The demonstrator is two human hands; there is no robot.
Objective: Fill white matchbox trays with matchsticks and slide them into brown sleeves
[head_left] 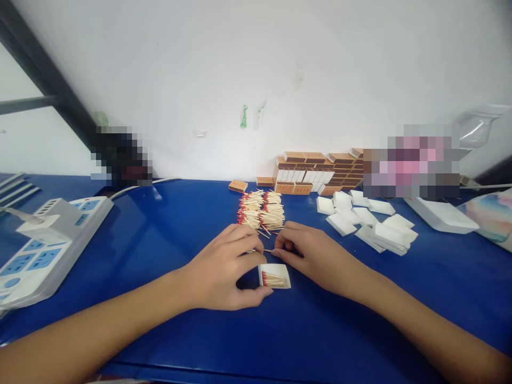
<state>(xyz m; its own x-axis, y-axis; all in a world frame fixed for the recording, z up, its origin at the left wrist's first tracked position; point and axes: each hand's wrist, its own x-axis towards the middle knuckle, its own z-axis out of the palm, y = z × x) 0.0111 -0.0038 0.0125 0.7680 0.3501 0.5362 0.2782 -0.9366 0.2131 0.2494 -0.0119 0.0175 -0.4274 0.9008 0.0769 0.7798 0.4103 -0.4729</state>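
My left hand [224, 272] and my right hand [310, 253] meet over the blue table [168, 240], fingers curled, pinching a few matchsticks [267, 249] between them. Just below, a small white matchbox tray [275, 276] lies open with several red-tipped matches inside; my left thumb rests by its near left corner. A pile of loose red-tipped matches [262, 212] lies just beyond my fingers.
Several empty white trays [368, 220] lie scattered to the right. Brown matchbox sleeves [320, 173] are stacked against the white wall, two more [238, 185] lying loose. A white power strip [48, 242] sits at the left. A white flat box [442, 214] lies far right.
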